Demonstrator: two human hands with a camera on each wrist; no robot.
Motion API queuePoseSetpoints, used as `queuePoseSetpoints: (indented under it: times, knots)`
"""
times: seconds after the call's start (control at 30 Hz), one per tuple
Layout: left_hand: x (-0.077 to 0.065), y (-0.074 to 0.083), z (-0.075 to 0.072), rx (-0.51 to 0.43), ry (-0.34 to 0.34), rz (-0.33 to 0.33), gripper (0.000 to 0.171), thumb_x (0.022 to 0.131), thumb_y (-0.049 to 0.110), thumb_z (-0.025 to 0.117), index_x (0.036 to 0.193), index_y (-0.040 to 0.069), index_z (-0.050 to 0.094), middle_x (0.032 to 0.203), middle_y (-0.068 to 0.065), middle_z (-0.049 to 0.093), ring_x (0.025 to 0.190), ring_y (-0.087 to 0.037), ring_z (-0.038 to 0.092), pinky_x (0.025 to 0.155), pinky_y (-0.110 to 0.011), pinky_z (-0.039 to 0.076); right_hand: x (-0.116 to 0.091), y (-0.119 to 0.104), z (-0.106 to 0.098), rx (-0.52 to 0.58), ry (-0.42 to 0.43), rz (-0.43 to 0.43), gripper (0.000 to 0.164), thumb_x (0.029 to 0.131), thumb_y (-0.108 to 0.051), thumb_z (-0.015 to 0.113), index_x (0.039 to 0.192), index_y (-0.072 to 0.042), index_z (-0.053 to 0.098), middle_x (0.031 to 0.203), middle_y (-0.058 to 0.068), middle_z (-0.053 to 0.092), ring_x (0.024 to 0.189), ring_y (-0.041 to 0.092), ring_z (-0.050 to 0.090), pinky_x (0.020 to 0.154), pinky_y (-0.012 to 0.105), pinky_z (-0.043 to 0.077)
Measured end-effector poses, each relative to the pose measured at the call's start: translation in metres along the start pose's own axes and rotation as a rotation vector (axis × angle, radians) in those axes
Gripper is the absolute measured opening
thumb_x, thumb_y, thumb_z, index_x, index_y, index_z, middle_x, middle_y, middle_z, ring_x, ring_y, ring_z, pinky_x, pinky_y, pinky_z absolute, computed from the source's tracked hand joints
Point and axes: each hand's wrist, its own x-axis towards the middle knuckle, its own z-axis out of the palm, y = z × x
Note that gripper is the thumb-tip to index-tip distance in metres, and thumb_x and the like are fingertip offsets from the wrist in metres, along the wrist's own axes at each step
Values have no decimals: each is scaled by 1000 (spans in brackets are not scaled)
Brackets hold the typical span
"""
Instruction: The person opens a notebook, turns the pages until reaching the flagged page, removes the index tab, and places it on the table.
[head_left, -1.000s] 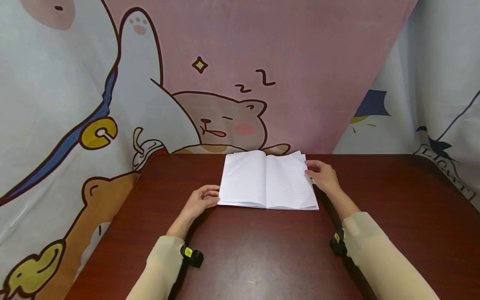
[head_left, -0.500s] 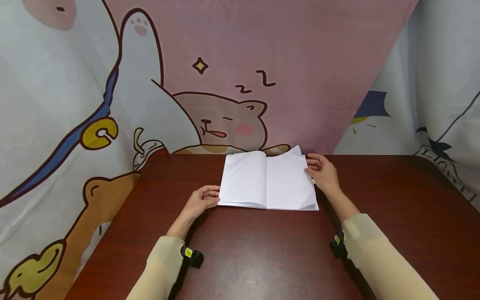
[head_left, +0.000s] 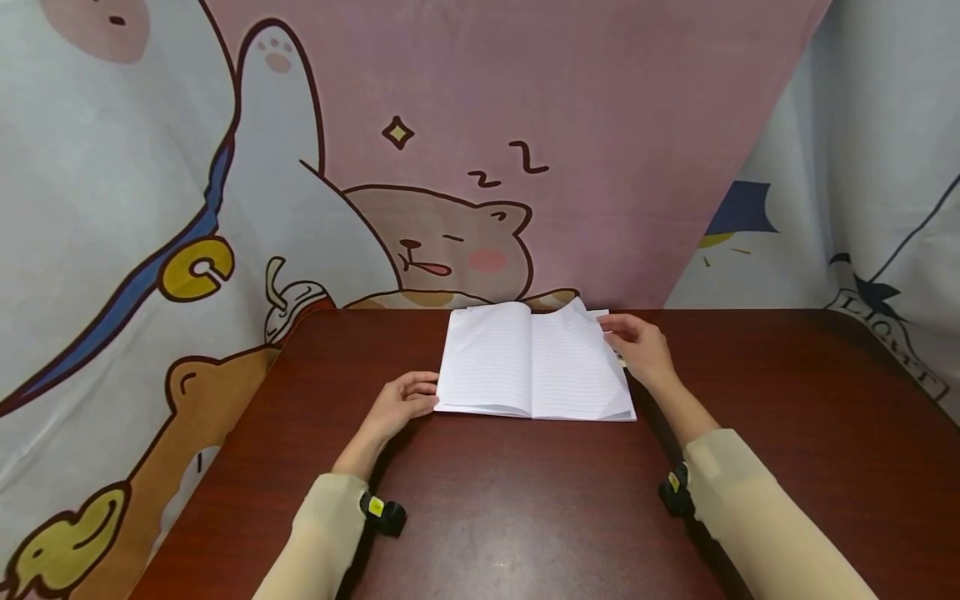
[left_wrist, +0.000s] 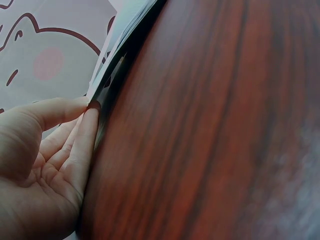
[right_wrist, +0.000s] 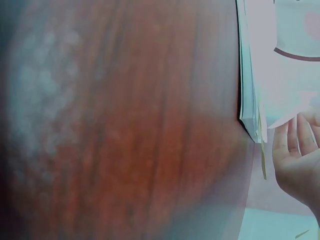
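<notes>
An open notebook [head_left: 483,358] with white lined pages lies near the far edge of the table. My left hand [head_left: 396,407] pinches its lower left edge, thumb above and a finger beneath, as the left wrist view shows. At the right side, my right hand [head_left: 643,350] holds the edge of a right-hand page [head_left: 573,358] between thumb and fingers. That page bows up, and its far corner stands raised. In the right wrist view the fingers [right_wrist: 292,137] meet the page edge, and a thin yellowish ribbon [right_wrist: 264,162] hangs from the notebook.
The dark red-brown table [head_left: 480,508] reaches toward me on both sides of the notebook. Behind it hangs a pink and white cartoon cloth [head_left: 637,150]. Small black cameras [head_left: 384,514] sit on both wrists, below pale sleeves.
My right hand has shifted slightly left and inward with the page edge, after rising a little. The page's raised far corner has moved left. My left hand stays in place.
</notes>
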Motion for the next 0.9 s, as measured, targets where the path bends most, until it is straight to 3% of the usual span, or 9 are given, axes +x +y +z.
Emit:
queuePoseSetpoints:
  times: [0.23, 0.6, 0.9]
  knots:
    - [-1, 1, 0, 2, -5, 9, 43, 93, 1, 66, 135, -4, 55, 120, -24, 63, 87, -4, 64, 76, -19, 56, -1, -2, 0, 83, -30, 11, 27, 100, -8, 58, 124, 2, 65, 121, 26, 67, 84, -12, 55, 71, 5, 48]
    - [-2, 2, 1, -12, 7, 0, 41, 93, 1, 65, 133, -2, 57, 117, -20, 65, 88, -5, 64, 77, -20, 57, -4, -4, -1, 100, -80, 36, 32, 103, -16, 54, 126, 3, 63, 125, 27, 64, 86, 1, 59, 70, 10, 51]
    - [-3, 2, 1, -4, 12, -5, 40, 94, 4, 64, 133, -1, 58, 118, -21, 64, 91, -7, 64, 79, -21, 57, -5, -6, 0, 152, -132, 37, 38, 104, -20, 52, 132, 4, 59, 130, 28, 61, 89, -3, 56, 72, 13, 52]
